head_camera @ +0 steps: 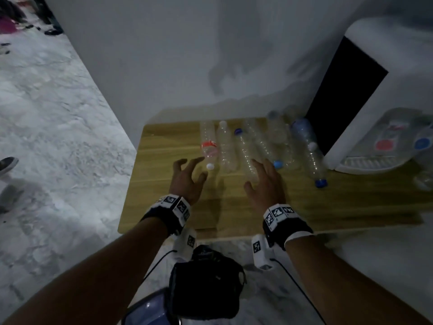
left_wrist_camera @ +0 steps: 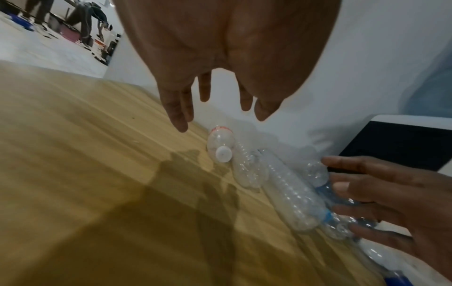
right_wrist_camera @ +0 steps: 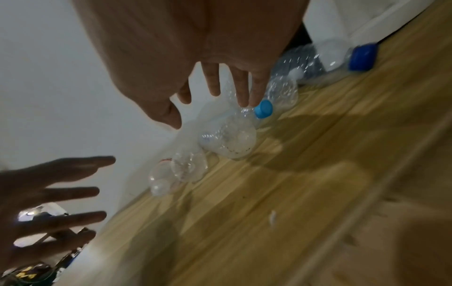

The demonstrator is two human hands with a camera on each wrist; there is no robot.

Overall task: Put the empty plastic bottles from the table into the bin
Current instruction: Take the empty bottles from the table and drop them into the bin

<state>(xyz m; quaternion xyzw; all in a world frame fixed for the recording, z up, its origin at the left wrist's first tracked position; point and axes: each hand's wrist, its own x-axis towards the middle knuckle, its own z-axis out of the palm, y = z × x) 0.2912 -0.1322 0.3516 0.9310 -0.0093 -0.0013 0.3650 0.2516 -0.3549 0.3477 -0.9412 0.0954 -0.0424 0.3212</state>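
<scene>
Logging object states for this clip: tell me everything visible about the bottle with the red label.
The red-label bottle is clear, thin plastic, looks empty, and lies on its side at the left end of the row on the wooden table. Its white cap is on and points toward the person. A red band wraps its middle. Its right side lies against the next bottle, or very close. The left hand is spread beside the cap, not gripping it.

No legible txt anywhere (red bottle label (head_camera: 209, 144) too blurred).
</scene>
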